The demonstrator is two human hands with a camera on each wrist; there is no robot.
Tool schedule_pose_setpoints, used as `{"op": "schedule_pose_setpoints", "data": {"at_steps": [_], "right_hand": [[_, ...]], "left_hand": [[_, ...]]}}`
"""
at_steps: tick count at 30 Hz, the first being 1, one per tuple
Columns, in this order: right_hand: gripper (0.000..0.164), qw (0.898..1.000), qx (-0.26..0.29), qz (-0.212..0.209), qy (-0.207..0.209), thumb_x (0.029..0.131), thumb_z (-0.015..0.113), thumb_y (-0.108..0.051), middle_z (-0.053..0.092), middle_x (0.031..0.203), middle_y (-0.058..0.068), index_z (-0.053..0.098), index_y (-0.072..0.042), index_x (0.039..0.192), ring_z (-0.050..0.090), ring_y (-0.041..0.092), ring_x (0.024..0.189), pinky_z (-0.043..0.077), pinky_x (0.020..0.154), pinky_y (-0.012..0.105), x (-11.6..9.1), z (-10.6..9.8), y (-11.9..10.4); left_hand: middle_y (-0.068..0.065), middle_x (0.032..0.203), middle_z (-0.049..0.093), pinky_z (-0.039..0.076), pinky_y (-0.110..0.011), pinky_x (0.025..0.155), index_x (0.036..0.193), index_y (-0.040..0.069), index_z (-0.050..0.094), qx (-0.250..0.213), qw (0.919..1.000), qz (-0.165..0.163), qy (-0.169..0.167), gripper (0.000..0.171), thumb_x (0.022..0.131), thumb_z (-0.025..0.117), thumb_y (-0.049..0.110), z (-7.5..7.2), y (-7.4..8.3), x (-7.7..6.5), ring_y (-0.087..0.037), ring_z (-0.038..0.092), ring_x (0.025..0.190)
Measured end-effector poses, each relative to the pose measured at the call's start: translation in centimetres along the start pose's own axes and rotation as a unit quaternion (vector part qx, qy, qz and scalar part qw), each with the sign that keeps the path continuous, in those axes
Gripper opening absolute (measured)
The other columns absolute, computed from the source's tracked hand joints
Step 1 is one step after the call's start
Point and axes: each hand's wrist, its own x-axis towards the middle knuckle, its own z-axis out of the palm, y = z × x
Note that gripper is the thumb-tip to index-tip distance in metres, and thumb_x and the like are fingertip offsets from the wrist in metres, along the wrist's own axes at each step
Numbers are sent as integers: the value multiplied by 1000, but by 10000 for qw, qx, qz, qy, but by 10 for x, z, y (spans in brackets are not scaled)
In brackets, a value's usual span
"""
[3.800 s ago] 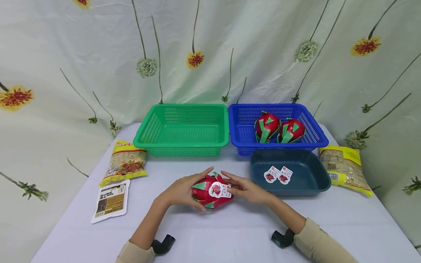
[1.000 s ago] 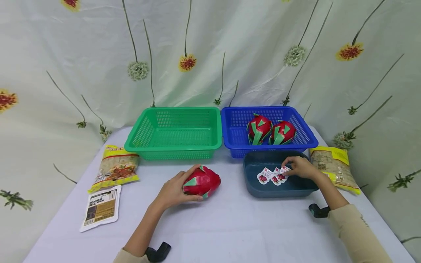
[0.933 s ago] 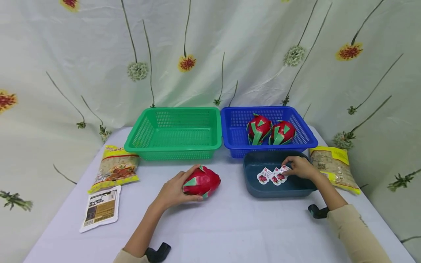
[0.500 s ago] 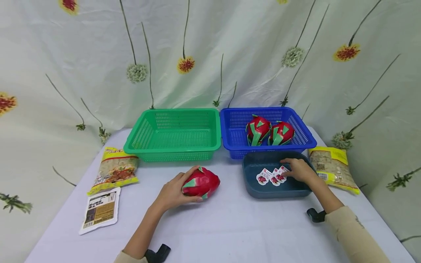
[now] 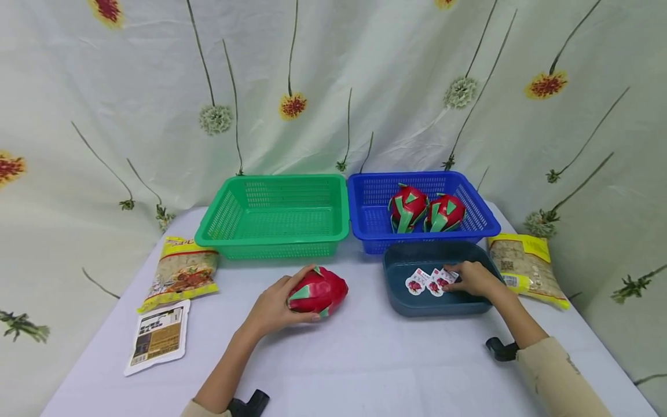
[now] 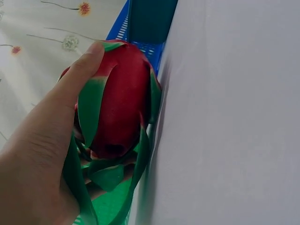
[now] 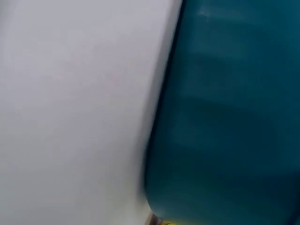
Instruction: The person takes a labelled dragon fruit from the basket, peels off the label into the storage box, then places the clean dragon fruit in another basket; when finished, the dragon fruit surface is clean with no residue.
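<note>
My left hand (image 5: 276, 304) grips a red toy dragon fruit (image 5: 319, 291) with green scales, low over the white table. In the left wrist view the thumb lies along the side of the dragon fruit (image 6: 119, 101). Inside the dark teal tray (image 5: 406, 307), three white labels with dragon fruit pictures lie on the bottom, the left label (image 5: 415, 282) partly apart from the overlapping others. My right hand (image 5: 473, 279) reaches in, thumb and forefinger at the rightmost label (image 5: 444, 279); whether they pinch it I cannot tell. The right wrist view shows only the tray (image 7: 225, 117) and cloth.
A green basket (image 5: 276, 238) stands at the back. Beside it, a blue basket (image 5: 427, 236) holds two more dragon fruits (image 5: 409, 205). Yellow food bags lie left (image 5: 182, 272) and right (image 5: 526, 266); a white-edged pouch (image 5: 158, 336) lies front left.
The label on the dragon fruit earlier now lies in the tray with the other two. My right hand left the fruit for the tray and has just shifted its fingers lower over the labels.
</note>
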Motion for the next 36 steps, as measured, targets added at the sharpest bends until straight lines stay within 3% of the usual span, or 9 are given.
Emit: {"op": "schedule_pose_setpoints", "data": {"at_steps": [5,7,12,15,17,19,24,29,36], "right_hand": [[63,9977,263,-80,623,82,70,-32,28,51,-3,51,7,126,25,11,43,25,42,22,-14,-16,-4],[59,9925,469,-19,1129,83,68,-34,31,52,-2,54,6,125,28,13,43,26,41,23,-20,-31,-8],[46,9567,487,122,2866,86,65,-34,50,65,9,60,-1,119,44,23,57,35,47,31,-23,-74,-10],[52,9406,404,127,3369,86,65,-34,56,91,20,54,-2,127,51,35,82,43,65,45,-16,-94,-1],[66,9479,372,177,3160,86,64,-38,48,117,26,43,-1,136,43,42,106,38,84,56,-10,-103,8],[81,9647,390,291,2589,85,63,-42,32,136,30,27,2,143,28,47,123,27,94,65,-2,-107,18],[100,9922,352,518,1074,85,58,-48,3,145,34,0,10,143,6,50,132,11,100,66,19,-98,45],[104,9922,877,762,459,85,55,-51,-2,145,33,-9,9,141,7,51,130,15,100,66,27,-85,51],[107,9845,1461,864,452,85,55,-53,-7,148,28,-16,3,142,6,50,132,16,100,64,30,-84,52]], "left_hand": [[-3,114,56,53,-36,71,141,45,28,-341,9990,251,107,93,62,71,67,-5,8,15,-22,55,102],[-3,120,54,53,-37,73,142,44,27,-560,9974,411,182,93,63,74,61,-11,15,27,-22,53,106],[-5,126,53,52,-39,76,144,38,28,-768,9892,1055,674,95,65,79,51,-27,48,80,-24,51,112],[-7,123,54,52,-39,76,144,38,26,-497,9849,1318,1003,94,66,75,56,-28,74,121,-23,53,109],[-7,120,54,52,-38,76,144,40,25,-354,9843,1360,1072,95,66,73,61,-24,92,149,-22,53,107],[-7,121,54,51,-38,77,145,41,23,-287,9855,1362,970,94,66,70,63,-16,108,175,-21,53,108],[-7,124,53,50,-38,79,145,42,19,-461,9881,1421,364,94,68,69,63,20,130,229,-23,50,111],[-6,125,52,51,-36,79,144,45,16,-605,9891,1314,-288,94,69,69,62,59,134,260,-22,50,110],[-4,137,43,46,-42,89,143,49,14,-949,9845,972,-1108,91,70,67,62,92,131,277,-28,44,120]]}}
